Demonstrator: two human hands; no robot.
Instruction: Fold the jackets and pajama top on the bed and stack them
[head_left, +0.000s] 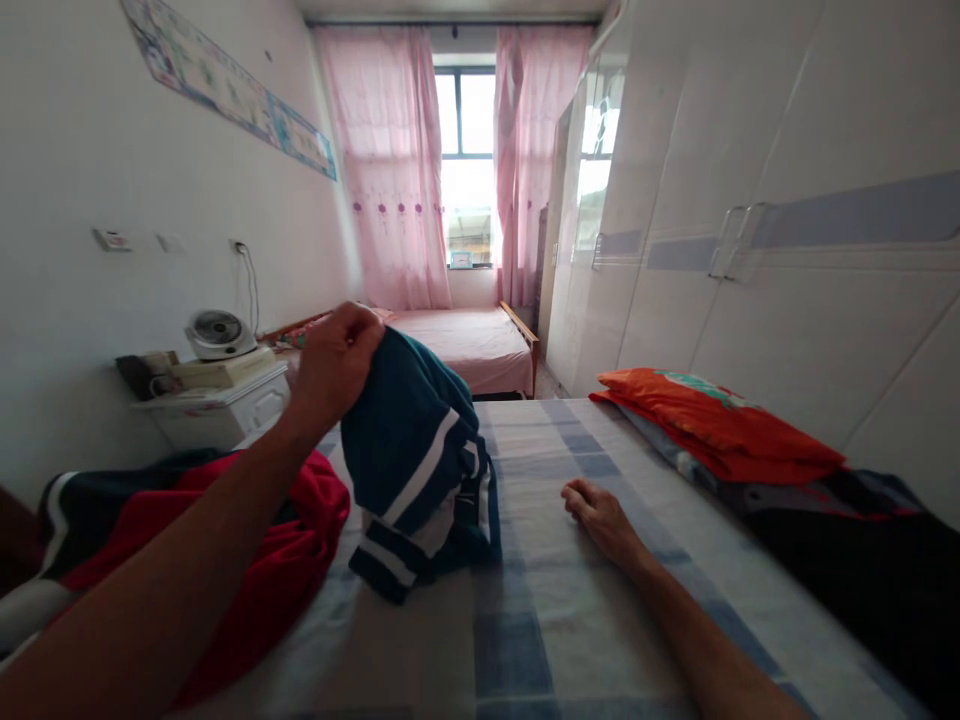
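Note:
My left hand [343, 345] is raised, its fingers pinched on the top edge of a teal garment with white stripes [409, 410]. The cloth hangs down in folds, and its lower end touches the checked bed sheet [517, 620]. What kind of garment it is cannot be told from the folds. To the right of it, my right hand [600, 512] is low over the sheet with its fingers curled in and nothing visible in them. Beside my left forearm lies a heap of red and dark clothing [300, 510], partly hidden by the arm.
Folded clothes with an orange garment [720, 425] on top lie along the bed's right side. White wardrobes [690, 200] line the right wall. A small fan [220, 333] stands on a white cabinet [255, 400] at the left. A pink bed [480, 340] is by the window.

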